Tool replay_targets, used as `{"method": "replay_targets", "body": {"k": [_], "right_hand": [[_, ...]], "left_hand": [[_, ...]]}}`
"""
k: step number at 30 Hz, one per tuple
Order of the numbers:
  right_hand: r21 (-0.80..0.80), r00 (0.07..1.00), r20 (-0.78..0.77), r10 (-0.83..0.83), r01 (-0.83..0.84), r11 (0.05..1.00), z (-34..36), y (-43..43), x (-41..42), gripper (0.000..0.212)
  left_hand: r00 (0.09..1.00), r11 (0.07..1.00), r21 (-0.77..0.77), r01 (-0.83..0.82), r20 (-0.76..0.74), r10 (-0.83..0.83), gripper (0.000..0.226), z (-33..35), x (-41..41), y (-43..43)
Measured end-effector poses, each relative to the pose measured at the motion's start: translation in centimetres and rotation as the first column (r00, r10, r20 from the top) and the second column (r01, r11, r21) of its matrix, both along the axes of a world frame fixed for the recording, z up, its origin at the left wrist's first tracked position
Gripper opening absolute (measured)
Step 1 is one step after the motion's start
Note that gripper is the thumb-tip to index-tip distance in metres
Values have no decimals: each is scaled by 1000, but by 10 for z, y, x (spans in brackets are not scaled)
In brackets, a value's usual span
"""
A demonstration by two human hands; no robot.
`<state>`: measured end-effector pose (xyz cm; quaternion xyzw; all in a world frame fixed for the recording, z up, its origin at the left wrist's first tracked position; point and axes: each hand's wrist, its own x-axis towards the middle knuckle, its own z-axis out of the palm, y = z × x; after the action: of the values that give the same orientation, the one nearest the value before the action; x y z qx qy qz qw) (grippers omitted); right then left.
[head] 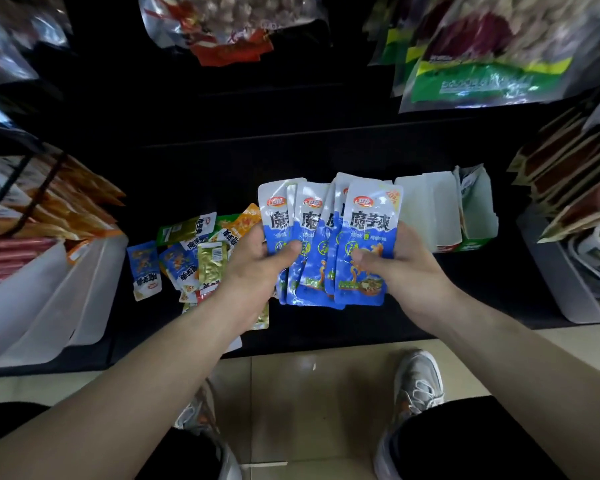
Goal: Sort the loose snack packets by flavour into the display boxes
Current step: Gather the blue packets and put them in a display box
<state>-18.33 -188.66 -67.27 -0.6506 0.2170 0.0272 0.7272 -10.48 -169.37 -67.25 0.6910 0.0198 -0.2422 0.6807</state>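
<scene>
Both hands clamp one fan of blue-and-white snack packets (pixel 366 233), at least five overlapping. The left hand (pixel 257 261) pinches its left side and the right hand (pixel 399 268) its right, thumbs on the fronts, above the black shelf (pixel 326 327). Left lies a loose pile (pixel 194 261) with three blue packets countable. Right stands a white display box (pixel 444 209).

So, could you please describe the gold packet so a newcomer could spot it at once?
On the black shelf, find the loose pile left of the left hand holding blue packets. The gold packet lies at its right edge, beside that wrist. It alone shows a barcode on plain gold; its neighbours are printed blue, green or orange.
</scene>
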Motion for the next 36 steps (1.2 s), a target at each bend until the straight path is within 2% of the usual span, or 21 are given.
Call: {"method": "replay_targets", "body": {"k": [4,8,13,20,24,28,30,34,36], "right_hand": [[77,999,31,12,-14,997,4,-1,-3,41],[102,999,49,1,-6,995,8,-1,-6,39],[90,998,59,-12,6,996,8,-2,-6,44],[57,995,97,2,-8,998,2,-3,-4,44],[-19,998,54,23,-22,1000,-9,4,-2,41],[26,1000,29,12,-13,1000,-8,6,2,39],[19,1000,17,19,-19,1000,-5,6,2,35],[-45,998,-24,51,-52,998,-3,5,-6,32],[4,998,-62,24,-24,1000,-1,-2,-11,31]], "left_hand": [[999,997,-67,29,-43,-32,30,9,-3,1],[998,997,-48,57,-12,-58,24,14,-4,-1],[1000,999,-35,10,-12,-10,43,10,-3,-1],[999,997,-66,49,12,-48,34,4,-5,-9],[998,990,-135,40,-33,-45,30,3,-9,-20],[996,983,-181,15,-82,-30,25,6,-9,-33],[995,985,-165,44,-82,-58,27,6,-10,-41],[981,982,-43,182,-65,-185,48,-4,-14,-61],[969,972,-21,236,-77,-237,51,-6,-17,-71]]}}
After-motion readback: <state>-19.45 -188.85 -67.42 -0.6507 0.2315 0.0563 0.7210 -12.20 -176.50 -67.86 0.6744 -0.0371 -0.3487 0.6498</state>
